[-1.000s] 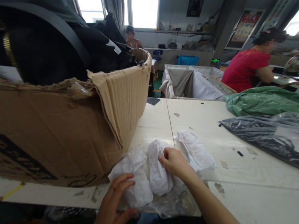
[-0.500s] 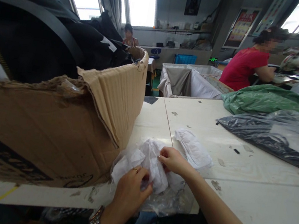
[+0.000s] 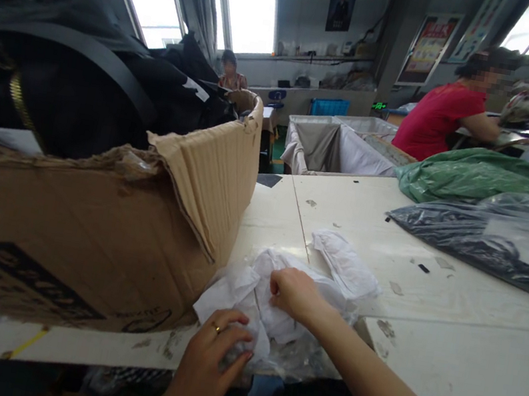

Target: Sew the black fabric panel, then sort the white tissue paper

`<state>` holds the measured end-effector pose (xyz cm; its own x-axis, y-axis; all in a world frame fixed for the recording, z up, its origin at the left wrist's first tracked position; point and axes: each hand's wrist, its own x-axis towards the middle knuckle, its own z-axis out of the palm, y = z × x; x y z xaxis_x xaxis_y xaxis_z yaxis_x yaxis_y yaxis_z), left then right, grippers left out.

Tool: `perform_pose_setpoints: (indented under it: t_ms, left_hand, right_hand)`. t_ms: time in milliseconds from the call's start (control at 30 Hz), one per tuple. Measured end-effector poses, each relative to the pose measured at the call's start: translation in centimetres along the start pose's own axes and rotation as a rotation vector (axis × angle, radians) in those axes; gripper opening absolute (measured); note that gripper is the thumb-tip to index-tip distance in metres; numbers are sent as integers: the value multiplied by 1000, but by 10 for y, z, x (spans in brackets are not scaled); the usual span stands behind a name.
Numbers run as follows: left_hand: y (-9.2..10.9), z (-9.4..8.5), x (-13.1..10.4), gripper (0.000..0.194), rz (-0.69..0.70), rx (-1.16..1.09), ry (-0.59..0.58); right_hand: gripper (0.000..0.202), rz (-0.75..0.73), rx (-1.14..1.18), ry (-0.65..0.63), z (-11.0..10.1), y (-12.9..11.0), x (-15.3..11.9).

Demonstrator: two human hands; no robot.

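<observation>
Crumpled white cloth (image 3: 269, 320) lies bunched on a sheet of clear plastic (image 3: 298, 359) at the table's near edge. My right hand (image 3: 296, 294) is closed in a fist over the upper part of the cloth, its fingertips mostly hidden against it. On the lower left side, my left hand (image 3: 218, 356), with a ring on one finger, curves over the cloth and plastic; its fingers are apart and grip nothing that I can see. Just beyond the right hand lies a folded white cloth bundle (image 3: 347, 264).
A large torn cardboard box (image 3: 87, 229) full of black items stands close on the left. Plastic-wrapped dark garments (image 3: 491, 236) and a green bag (image 3: 481, 177) cover the right side of the white table (image 3: 459, 366). Beyond are lined bins (image 3: 314, 142) and a seated person in red (image 3: 435, 118).
My left hand has drawn down and left, and its fingers have spread. My right hand has curled from a pinch into a fist, slightly lower. The white cloth lies flatter and wider.
</observation>
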<state>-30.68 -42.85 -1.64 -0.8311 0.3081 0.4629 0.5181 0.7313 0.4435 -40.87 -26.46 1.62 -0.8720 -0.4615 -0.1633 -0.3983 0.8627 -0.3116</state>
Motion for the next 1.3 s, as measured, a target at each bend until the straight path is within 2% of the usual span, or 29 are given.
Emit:
perform_pose_setpoints:
  t_ms: [67,167,200,267,333,367,400,500,567,633,700,800,867,967,1033,1133,1300]
  left_hand:
    - [-2,-5,-6,13,28,35,62]
    - [-6,-11,-18,10,70,53,102]
    - [-7,-13,-21,10,80,57,106]
    - [-10,-15,-28,8,74,72,110]
    - [-12,-16,-34,6,32,107,104]
    - [-14,-16,-36,4,17,131,95]
    - [-17,-16,-38,1,8,162,91]
    - [-26,-13,-41,17,2,293,90]
    - [-31,-10,-36,27,-23,373,88]
    - [-32,-7,-27,34,-11,429,81]
    - [-29,-2,-13,39,53,469,58]
    - [-24,7,7,41,175,517,-16]
    - [-23,15,16,40,207,535,-96]
    - [-25,26,20,38,148,518,-214]
    - [-26,29,18,39,94,476,-247]
    - [-27,27,12,40,82,374,-187]
    - [-26,11,-2,37,85,183,37]
  right_hand:
    - [12,-23,8,76,4,-3,-1]
    - [13,-283,128,230,12,-12,-5]
    - [17,-395,147,229,15,-15,-6]
    - [25,-535,92,129,20,-21,-6]
    - [27,-546,36,20,19,-21,-4]
    - [27,-524,57,20,15,-19,-3]
    - [28,-499,115,73,10,-14,-2]
    - [27,-354,349,440,-15,14,-2]
    - [23,-112,399,688,-31,44,-4]
    - [23,186,320,800,-40,77,-5]
    - [24,446,201,714,-41,107,-6]
    - [34,638,178,435,-33,132,-6]
    - [47,657,207,339,-29,133,-5]
    - [62,656,98,330,-26,120,-4]
    - [65,678,-6,327,-26,107,-2]
    - [56,693,-73,309,-24,94,1]
    - [38,596,-111,319,-18,91,4]
